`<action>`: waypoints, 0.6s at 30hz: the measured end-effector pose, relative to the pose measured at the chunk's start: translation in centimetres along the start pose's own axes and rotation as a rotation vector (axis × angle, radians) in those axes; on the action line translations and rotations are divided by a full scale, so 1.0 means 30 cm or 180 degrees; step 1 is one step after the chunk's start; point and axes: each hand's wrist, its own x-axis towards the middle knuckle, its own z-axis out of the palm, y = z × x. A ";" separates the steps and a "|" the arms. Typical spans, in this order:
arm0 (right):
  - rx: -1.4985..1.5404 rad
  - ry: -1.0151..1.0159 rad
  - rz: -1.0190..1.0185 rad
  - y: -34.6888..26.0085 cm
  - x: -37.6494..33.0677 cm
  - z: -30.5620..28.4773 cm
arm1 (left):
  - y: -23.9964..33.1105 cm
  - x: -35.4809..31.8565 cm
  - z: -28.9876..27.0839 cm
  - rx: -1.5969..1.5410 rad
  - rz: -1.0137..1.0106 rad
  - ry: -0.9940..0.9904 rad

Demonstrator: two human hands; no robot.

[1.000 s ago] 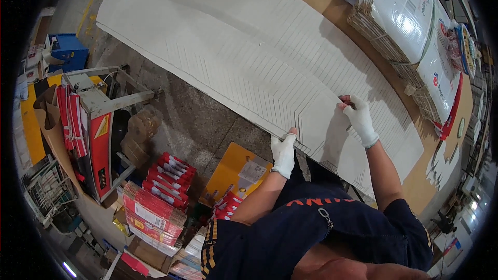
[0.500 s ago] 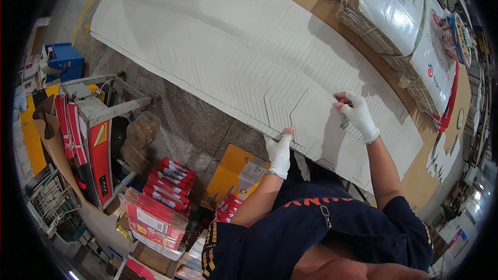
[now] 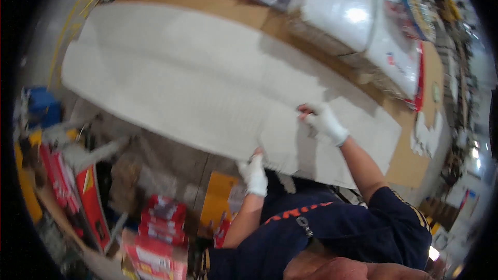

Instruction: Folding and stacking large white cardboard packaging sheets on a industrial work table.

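The white sheet (image 3: pixel 197 78) is still gripped at its near edge by the left hand (image 3: pixel 255 173); the right hand (image 3: pixel 324 123), pinching it, has been shifted toward two o'clock.

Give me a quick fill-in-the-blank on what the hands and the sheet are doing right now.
1. Both hands wear ____ gloves.
2. The left hand is at the near ____ of the big pale sheet.
3. The right hand rests on ____ of the sheet.
4. The sheet lies on a ____ table.

Missing words: white; edge; top; brown
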 end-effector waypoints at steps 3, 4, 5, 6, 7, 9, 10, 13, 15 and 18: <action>0.0104 -0.0039 -0.0037 0.010 0.014 0.025 | -0.002 0.004 -0.019 -0.0052 0.0133 0.0083; 0.0102 -0.0014 -0.0098 0.011 0.015 0.031 | -0.003 0.003 -0.028 -0.0072 0.0232 0.0055; 0.0068 0.0086 -0.0097 0.002 0.006 0.023 | 0.005 -0.001 -0.020 -0.0085 0.0329 0.0046; -0.0027 0.0072 -0.0057 -0.003 0.000 0.016 | 0.007 -0.003 -0.008 -0.0091 0.0317 -0.0036; -0.0107 0.0037 -0.0013 -0.006 -0.004 0.007 | 0.011 -0.007 0.001 -0.0132 0.0304 -0.0069; -0.0023 -0.0070 0.0091 -0.013 0.003 0.009 | 0.020 -0.016 -0.003 -0.0152 0.0338 -0.0001; -0.0003 -0.0013 0.0023 0.014 0.008 0.004 | 0.011 -0.011 0.002 -0.0150 0.0108 0.0000; 0.0467 -0.0045 0.0459 -0.018 -0.001 0.024 | 0.001 0.003 -0.032 0.0142 0.0186 -0.0020; 0.0411 0.0119 0.0200 -0.005 -0.008 -0.007 | 0.002 -0.001 0.010 0.0056 0.0224 -0.0143; 0.0106 -0.0134 0.0058 0.000 0.004 -0.029 | 0.003 -0.003 0.028 0.0065 0.0202 -0.0016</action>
